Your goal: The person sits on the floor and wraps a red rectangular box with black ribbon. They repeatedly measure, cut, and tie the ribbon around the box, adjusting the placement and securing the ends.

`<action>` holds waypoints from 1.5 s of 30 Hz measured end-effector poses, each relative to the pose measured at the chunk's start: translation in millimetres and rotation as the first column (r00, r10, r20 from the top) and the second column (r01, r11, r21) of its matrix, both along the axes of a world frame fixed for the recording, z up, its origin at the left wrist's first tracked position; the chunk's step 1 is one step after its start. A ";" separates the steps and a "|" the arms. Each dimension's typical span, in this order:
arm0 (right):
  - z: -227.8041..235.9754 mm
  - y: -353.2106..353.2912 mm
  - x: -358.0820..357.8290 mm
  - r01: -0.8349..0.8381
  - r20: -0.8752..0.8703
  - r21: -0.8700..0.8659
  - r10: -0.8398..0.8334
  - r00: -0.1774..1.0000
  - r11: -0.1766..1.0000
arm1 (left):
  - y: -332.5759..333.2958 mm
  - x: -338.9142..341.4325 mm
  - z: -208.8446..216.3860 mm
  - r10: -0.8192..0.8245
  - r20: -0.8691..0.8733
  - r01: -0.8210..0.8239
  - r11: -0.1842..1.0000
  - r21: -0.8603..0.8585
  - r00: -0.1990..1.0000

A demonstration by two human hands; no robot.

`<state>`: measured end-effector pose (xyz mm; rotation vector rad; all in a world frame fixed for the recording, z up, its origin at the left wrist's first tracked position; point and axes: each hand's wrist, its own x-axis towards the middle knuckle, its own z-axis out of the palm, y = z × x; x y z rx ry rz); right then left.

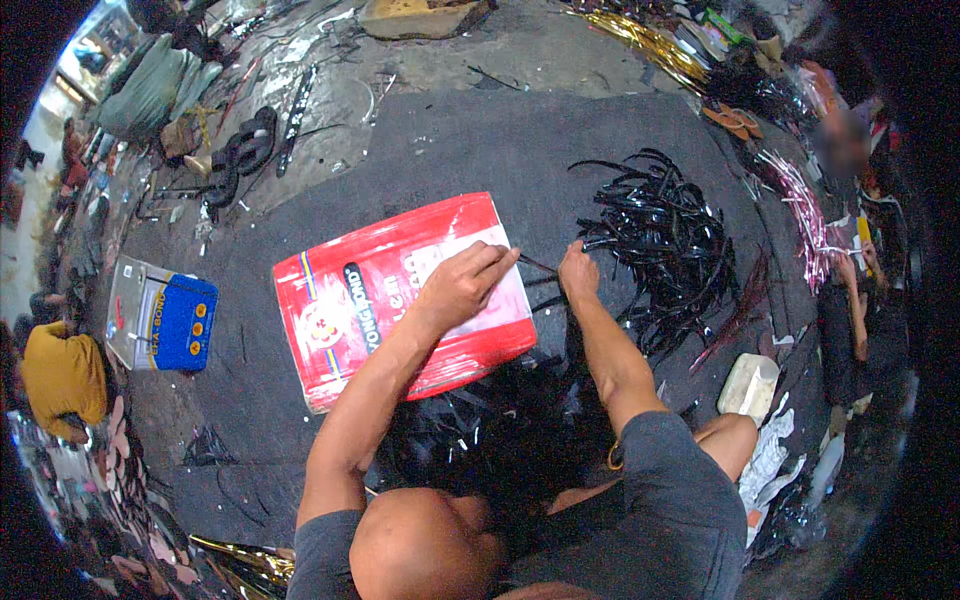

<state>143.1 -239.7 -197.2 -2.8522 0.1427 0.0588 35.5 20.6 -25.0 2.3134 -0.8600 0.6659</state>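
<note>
A thin black strip [538,264] runs between my two hands. My left hand [462,288] is closed on one end, fingertips pinched together over the right part of a large red tin [420,225] that lies flat. At the other end my right hand [578,272] is closed in a fist on the strip, just past the tin's right edge. Close to the right hand lies a big heap of glossy black strips [675,235]. More black strips [480,425] are piled between the tin and my body.
The tin rests on a dark mat [440,140]. To the left stands a blue and silver can [185,320]; at the right lies a whitish block [750,385]. Gold strips [640,45] and pink strips [797,205] lie farther off. Another person's hands [858,262] show at the far right.
</note>
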 end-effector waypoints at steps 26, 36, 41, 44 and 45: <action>94.4 -5.5 -288.8 -0.501 -0.429 0.301 0.585 0.689 0.811 | -52.5 -245.7 -111.2 0.062 -0.750 -0.178 0.981 -0.075 0.658; 256.2 -22.5 -249.3 -0.621 -0.078 0.477 0.734 0.675 0.622 | 34.8 -280.7 -64.7 0.233 -0.858 -0.686 0.707 -0.174 0.458; 324.0 -37.0 -218.3 -0.646 0.351 0.741 0.717 0.602 0.181 | 94.5 -277.6 36.4 0.583 -0.688 -0.902 0.251 -0.352 0.431; 341.8 -36.9 -216.7 -0.436 0.155 0.871 0.715 0.681 0.227 | 117.8 -280.1 139.7 0.528 -0.605 -0.721 0.021 -0.692 0.596; 345.5 -35.1 -216.2 -0.267 -0.001 0.931 0.732 0.682 0.250 | 96.9 -279.5 177.8 0.704 -0.474 -0.737 0.105 -0.668 0.529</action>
